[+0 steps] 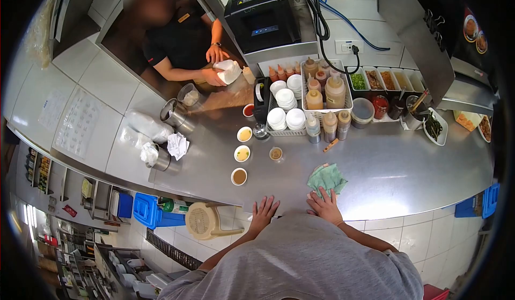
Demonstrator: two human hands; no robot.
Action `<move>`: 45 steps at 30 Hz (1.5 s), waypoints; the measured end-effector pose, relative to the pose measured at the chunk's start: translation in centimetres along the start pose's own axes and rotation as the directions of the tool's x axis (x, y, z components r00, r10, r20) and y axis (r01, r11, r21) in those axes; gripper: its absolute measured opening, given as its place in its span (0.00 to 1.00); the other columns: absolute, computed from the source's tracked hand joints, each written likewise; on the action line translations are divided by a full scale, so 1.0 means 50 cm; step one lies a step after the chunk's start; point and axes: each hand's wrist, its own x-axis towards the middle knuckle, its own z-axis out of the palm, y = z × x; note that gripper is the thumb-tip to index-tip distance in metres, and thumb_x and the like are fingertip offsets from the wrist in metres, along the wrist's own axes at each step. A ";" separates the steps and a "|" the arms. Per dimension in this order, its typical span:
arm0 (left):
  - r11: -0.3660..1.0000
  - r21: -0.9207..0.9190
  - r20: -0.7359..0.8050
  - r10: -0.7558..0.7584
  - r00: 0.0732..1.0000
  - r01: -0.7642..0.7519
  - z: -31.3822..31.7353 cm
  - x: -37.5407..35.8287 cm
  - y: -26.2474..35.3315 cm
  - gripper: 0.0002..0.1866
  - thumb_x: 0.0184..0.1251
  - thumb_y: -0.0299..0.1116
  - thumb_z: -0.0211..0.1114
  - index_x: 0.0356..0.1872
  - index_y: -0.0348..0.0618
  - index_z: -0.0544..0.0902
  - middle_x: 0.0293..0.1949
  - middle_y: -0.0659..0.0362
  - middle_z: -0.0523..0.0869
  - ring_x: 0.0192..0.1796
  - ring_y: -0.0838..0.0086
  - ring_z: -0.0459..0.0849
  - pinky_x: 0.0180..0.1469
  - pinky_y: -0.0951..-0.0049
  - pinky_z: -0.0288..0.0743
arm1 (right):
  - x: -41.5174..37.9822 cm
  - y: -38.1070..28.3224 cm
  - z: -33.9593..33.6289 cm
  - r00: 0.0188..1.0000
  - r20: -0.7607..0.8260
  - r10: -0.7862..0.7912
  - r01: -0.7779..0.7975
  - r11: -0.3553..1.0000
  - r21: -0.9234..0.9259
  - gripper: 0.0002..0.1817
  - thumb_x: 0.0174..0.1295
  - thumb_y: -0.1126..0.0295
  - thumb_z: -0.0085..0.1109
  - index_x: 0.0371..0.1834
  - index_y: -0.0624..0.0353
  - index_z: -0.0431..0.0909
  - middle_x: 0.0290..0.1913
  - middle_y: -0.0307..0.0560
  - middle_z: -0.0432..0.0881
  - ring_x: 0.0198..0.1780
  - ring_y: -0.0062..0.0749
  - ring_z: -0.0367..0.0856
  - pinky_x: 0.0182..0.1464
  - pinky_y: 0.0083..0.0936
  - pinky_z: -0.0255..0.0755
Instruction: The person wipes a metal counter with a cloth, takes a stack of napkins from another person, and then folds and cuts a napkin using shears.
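Note:
My left hand (264, 212) lies at the front edge of the steel counter (279, 184), fingers spread and holding nothing. Flat and open, my right hand (325, 204) has its fingertips on the near edge of a crumpled green cloth (328, 177). Beyond my left hand stand a small white cup of brown sauce (239, 176) and two cups of yellowish liquid, a nearer one (242, 153) and a farther one (244, 134). A small clear cup (276, 153) sits to their right.
White baskets hold sauce bottles (336, 92) and stacked white cups (277, 118). Toppings trays (386, 79) line the back right. A black printer (263, 21) stands above. Across a pass-through, another person (185, 48) handles a white package (228, 72). A beige stool (204, 220) is at lower left.

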 end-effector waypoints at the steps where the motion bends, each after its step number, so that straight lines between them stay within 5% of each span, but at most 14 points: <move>1: 1.000 -0.002 0.001 -0.003 1.000 0.003 0.002 -0.004 0.000 0.31 0.69 0.33 0.50 0.73 0.62 0.56 0.76 0.61 0.50 0.76 0.61 0.51 0.66 0.37 0.54 | -0.002 -0.002 0.000 1.000 0.003 -0.002 0.002 1.000 0.001 0.23 0.62 0.51 0.56 0.56 0.48 0.74 0.65 0.40 0.68 0.73 0.48 0.52 0.69 0.64 0.43; 16: 0.997 0.070 -0.081 0.019 0.997 -0.013 0.034 -0.003 -0.009 0.34 0.64 0.28 0.53 0.72 0.64 0.57 0.76 0.62 0.51 0.76 0.63 0.53 0.66 0.39 0.56 | 0.000 0.002 0.002 1.000 0.012 0.004 -0.005 1.000 0.026 0.22 0.61 0.51 0.56 0.56 0.48 0.75 0.66 0.40 0.67 0.74 0.48 0.51 0.70 0.64 0.42; 45: 0.990 0.142 -0.178 0.033 0.984 -0.008 0.052 -0.001 -0.012 0.30 0.68 0.35 0.53 0.72 0.64 0.60 0.75 0.63 0.55 0.76 0.65 0.54 0.64 0.39 0.58 | 0.000 0.004 0.004 1.000 0.025 0.009 -0.009 1.000 0.017 0.23 0.63 0.50 0.55 0.57 0.48 0.75 0.66 0.40 0.67 0.74 0.47 0.51 0.69 0.64 0.43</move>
